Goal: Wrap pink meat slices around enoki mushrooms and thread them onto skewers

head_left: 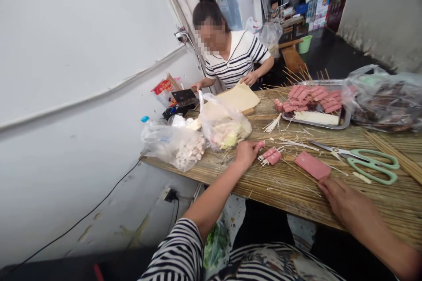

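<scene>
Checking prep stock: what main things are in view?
table: one, brown, centre
scissors: one, green handles, right
tray: one, silver, far right
rolls: many, pink, tray and table
slab: one, pink, left of scissors
strands: many, white, tabletop
sheet: count unclear, cream, far side
skewers: many, tan, tray and right
plastic bags: several, clear, both ends
cleaver: one, dark, far left
co-worker: one, striped top, opposite
left hand: one, bare, holding roll
right hand: one, bare, at slab's edge

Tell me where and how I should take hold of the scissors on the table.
Probably by the green handles, with your right hand coming from the right: the scissors lie flat on the table, handles toward your right, blades pointing left.
</scene>
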Demonstrator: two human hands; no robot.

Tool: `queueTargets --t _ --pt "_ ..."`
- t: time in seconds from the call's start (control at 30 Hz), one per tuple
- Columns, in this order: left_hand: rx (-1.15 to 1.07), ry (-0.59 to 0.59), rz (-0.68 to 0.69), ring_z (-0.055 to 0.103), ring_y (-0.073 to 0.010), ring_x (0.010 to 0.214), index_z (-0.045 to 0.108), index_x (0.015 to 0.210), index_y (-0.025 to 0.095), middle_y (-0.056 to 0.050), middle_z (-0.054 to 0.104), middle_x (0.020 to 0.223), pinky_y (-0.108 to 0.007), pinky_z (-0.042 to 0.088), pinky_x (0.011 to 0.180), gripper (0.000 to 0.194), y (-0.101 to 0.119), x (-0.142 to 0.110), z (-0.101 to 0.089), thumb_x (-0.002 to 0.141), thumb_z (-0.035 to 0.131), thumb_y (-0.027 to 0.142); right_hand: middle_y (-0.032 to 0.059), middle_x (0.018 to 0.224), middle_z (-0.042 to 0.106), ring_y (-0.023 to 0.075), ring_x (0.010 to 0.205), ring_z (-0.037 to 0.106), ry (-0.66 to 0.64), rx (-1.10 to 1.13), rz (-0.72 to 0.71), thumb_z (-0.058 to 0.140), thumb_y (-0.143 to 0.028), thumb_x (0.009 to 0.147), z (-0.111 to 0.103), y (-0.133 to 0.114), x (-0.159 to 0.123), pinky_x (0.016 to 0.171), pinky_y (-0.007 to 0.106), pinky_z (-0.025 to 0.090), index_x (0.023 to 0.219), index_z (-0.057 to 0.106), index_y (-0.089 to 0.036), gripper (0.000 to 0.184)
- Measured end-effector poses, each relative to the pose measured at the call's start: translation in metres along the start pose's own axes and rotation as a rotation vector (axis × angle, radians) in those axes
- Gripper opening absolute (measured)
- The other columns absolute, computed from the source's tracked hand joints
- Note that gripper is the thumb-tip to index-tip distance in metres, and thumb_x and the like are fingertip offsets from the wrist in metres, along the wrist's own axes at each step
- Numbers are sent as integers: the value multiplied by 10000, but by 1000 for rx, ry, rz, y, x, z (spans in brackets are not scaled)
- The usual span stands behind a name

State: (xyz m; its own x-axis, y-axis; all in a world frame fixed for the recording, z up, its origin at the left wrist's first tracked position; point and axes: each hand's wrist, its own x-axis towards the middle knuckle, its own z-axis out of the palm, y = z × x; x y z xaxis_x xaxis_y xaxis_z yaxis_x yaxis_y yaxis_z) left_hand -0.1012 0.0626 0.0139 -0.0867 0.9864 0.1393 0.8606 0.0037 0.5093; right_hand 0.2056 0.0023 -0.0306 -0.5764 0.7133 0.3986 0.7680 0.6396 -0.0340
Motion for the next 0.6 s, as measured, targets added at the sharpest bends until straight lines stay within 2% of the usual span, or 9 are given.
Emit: queueTargets --t 0.23,0.4,0.6 --pt "15 -17 -9 688 -176 782 757 1020 248 -43 761 965 -233 478 680 313 2 2 -1 918 539 448 125 1125 662 214 905 675 82 61 -65 322 -125 909 -10 0 1 695 295 569 1170 608 -155 388" --pt "29 -9 -9 680 -173 739 759 1017 236 -51 757 965 -233 444 630 311 4 1 -2 914 551 442 113 1092 683 192 890 683 103 23 -89 349 -138 918 -12 0 4 649 238 552 1134 650 -161 371" --pt "-44 -10 -59 656 -155 691 764 1009 226 -48 763 950 -225 425 610 333 1 1 -1 901 561 467 101 982 715 192 768 688 177 -39 -99 428 -265 960 -11 -4 7 617 266 529 1041 668 -129 288"
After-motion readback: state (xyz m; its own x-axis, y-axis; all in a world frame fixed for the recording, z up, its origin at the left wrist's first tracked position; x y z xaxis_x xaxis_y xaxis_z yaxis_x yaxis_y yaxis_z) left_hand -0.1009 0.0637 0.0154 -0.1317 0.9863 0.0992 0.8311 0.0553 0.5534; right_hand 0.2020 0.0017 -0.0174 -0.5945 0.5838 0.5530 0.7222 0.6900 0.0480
